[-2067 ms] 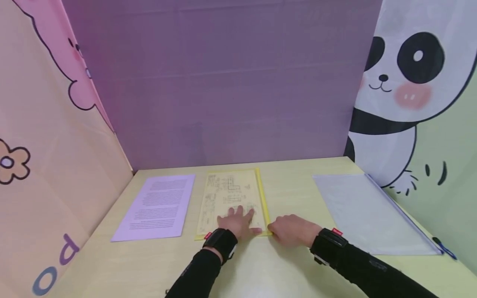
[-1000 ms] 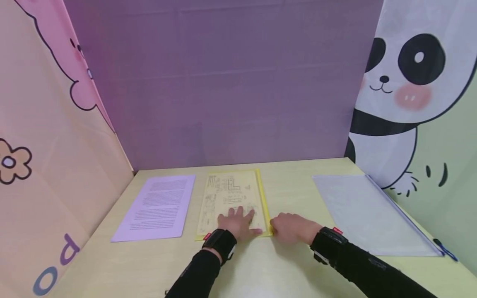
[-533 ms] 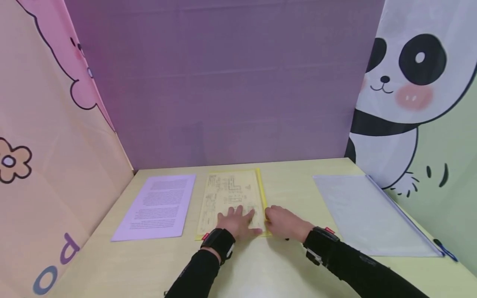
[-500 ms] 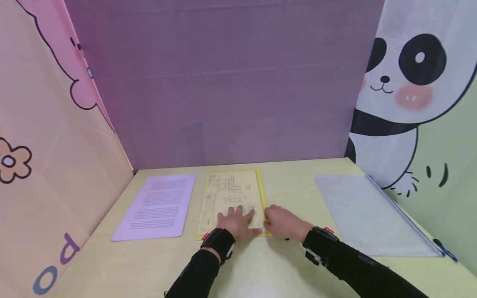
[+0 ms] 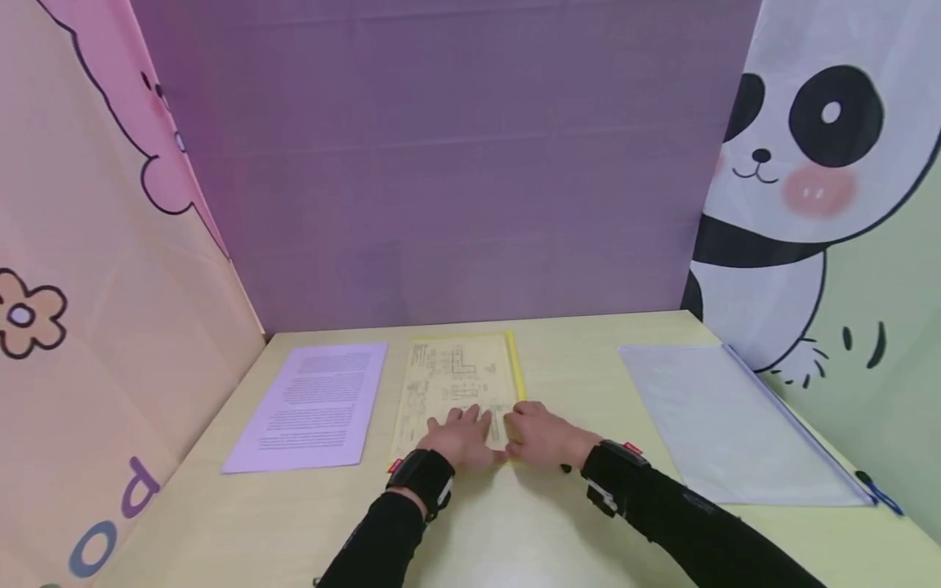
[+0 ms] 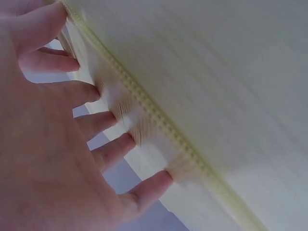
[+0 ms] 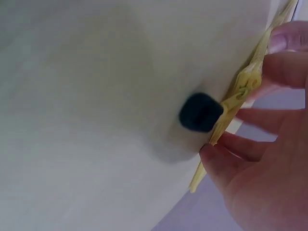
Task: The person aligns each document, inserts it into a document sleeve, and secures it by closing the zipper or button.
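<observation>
Purple back wall, panda wall, yellow desk.

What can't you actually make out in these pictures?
- Head view: print on the sheet in the yellow zip folder and on the white page is too small to read.
- Head view: the right hand hides the folder's near corner.
- Right wrist view: the black zip pull is blurred.

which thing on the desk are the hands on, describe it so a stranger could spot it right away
On the pale yellow desk in front of the purple back wall, three flat things lie in a row. The middle one is the yellow zip folder with a printed diagram sheet inside; the left hand lies flat on it and the right hand holds its zipper edge. The white text sheet and clear folder beside it are not yellow.
</observation>
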A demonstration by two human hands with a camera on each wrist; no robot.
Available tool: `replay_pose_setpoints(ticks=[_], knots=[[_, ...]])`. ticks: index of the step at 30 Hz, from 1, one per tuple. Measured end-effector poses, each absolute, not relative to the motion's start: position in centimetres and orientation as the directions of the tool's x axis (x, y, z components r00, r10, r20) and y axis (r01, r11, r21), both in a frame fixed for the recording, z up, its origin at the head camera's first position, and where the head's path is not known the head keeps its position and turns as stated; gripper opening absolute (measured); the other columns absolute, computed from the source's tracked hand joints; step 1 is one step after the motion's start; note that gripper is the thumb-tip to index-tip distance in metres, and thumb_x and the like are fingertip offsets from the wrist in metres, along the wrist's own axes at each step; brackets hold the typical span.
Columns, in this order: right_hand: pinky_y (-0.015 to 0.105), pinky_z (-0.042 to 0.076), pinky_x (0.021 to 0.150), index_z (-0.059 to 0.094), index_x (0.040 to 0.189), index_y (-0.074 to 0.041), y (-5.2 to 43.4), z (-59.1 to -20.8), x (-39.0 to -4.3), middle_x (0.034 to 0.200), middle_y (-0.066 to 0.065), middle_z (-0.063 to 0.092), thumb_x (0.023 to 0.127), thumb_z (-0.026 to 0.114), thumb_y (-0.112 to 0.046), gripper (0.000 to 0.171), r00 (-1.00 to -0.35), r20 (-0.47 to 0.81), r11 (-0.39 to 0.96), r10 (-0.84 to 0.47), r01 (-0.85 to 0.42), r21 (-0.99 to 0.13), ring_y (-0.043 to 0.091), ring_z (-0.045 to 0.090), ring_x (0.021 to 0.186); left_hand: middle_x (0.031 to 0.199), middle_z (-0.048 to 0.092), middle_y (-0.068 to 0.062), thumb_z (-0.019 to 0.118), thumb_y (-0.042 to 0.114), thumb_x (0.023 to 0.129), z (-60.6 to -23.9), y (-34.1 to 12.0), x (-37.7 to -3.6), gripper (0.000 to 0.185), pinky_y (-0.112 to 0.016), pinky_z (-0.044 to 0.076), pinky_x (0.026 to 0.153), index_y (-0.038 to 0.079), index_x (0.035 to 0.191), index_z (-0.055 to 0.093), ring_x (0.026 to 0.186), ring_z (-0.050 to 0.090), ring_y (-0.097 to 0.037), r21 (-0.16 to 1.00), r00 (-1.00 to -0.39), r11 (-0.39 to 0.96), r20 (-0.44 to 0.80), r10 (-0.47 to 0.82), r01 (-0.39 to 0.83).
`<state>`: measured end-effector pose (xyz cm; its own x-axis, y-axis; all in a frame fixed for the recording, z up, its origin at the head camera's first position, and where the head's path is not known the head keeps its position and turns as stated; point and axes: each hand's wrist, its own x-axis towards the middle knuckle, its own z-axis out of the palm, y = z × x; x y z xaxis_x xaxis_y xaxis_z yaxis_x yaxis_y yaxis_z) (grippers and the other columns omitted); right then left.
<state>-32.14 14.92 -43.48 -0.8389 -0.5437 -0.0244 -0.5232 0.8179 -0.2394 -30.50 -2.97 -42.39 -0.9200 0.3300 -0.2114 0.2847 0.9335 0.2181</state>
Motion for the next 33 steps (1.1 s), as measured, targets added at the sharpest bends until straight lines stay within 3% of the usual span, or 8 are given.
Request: replay_pose_setpoints(ticks=[3,5,10,16,21,27,33], knots=[[0.049,0.043,0.105,0.058,0.141,-0.004,14.5,-43.2,-32.2,0.134,0.020,0.052,0.099,0.065,-0.035,0.053,-0.843,-0.093,0.836,-0.530,-0.501,-0.223,0.036,0.046,0.127,0.164,0.033,-0.008,0.054,0.064,0.094,-42.3,-3.5,-30.7,0.082,-0.070,0.021,0.114,0.016,0.159,0.038,0.150,0.027,-0.032,0.226,-0.913,0.928,-0.221,0.344,0.295],[0.050,0.042,0.106,0.052,0.148,-0.009,14.2,-43.1,-32.1,0.138,0.021,0.050,0.099,0.063,-0.043,0.061,-0.843,-0.121,0.845,-0.525,-0.499,-0.192,0.037,0.045,0.129,0.164,0.033,-0.008,0.056,0.061,0.094,-42.3,-3.9,-30.9,0.081,-0.070,0.020,0.114,0.015,0.158,0.039,0.150,0.027,-0.032,0.231,-0.906,0.925,-0.232,0.353,0.301],[0.043,0.045,0.099,0.051,0.150,-0.010,13.7,-43.2,-32.1,0.128,0.016,0.051,0.097,0.060,-0.055,0.070,-0.853,-0.146,0.865,-0.501,-0.495,-0.083,0.031,0.046,0.118,0.164,0.033,-0.006,0.061,0.047,0.092,-42.4,-4.6,-31.2,0.075,-0.067,0.020,0.116,0.013,0.156,0.042,0.151,0.027,-0.030,0.247,-0.894,0.917,-0.250,0.373,0.313],[0.039,0.045,0.092,0.050,0.151,-0.013,13.7,-43.2,-32.3,0.124,0.012,0.050,0.097,0.060,-0.057,0.070,-0.857,-0.147,0.869,-0.494,-0.492,-0.056,0.026,0.044,0.110,0.160,0.040,-0.008,0.060,0.035,0.093,-42.2,-4.9,-31.3,0.063,-0.065,0.025,0.115,0.013,0.152,0.049,0.147,0.034,-0.030,0.224,-0.905,0.916,-0.199,0.377,0.332],[0.039,0.046,0.092,0.050,0.151,-0.013,13.7,-43.3,-32.4,0.125,0.012,0.051,0.097,0.060,-0.057,0.070,-0.857,-0.145,0.869,-0.494,-0.492,-0.052,0.026,0.045,0.110,0.156,0.043,-0.016,0.060,0.043,0.098,-42.4,-5.3,-31.2,0.062,-0.059,0.029,0.115,0.014,0.151,0.050,0.143,0.038,-0.036,0.226,-0.922,0.923,-0.165,0.350,0.311],[0.040,0.046,0.094,0.053,0.148,-0.013,14.0,-43.3,-32.2,0.124,0.012,0.052,0.098,0.059,-0.056,0.067,-0.850,-0.117,0.857,-0.514,-0.512,-0.052,0.026,0.046,0.110,0.155,0.043,-0.017,0.063,0.052,0.095,-42.2,-5.8,-31.2,0.067,-0.056,0.029,0.117,0.019,0.152,0.049,0.142,0.038,-0.036,0.230,-0.929,0.932,-0.181,0.324,0.280],[0.041,0.049,0.090,0.062,0.128,-0.010,15.2,-43.6,-31.9,0.115,0.009,0.054,0.100,0.062,-0.047,0.047,-0.814,-0.051,0.815,-0.579,-0.575,-0.078,0.026,0.050,0.108,0.155,0.042,-0.018,0.063,0.052,0.096,-42.0,-5.5,-31.3,0.067,-0.056,0.027,0.118,0.020,0.153,0.048,0.143,0.036,-0.037,0.233,-0.921,0.932,-0.209,0.328,0.279]])
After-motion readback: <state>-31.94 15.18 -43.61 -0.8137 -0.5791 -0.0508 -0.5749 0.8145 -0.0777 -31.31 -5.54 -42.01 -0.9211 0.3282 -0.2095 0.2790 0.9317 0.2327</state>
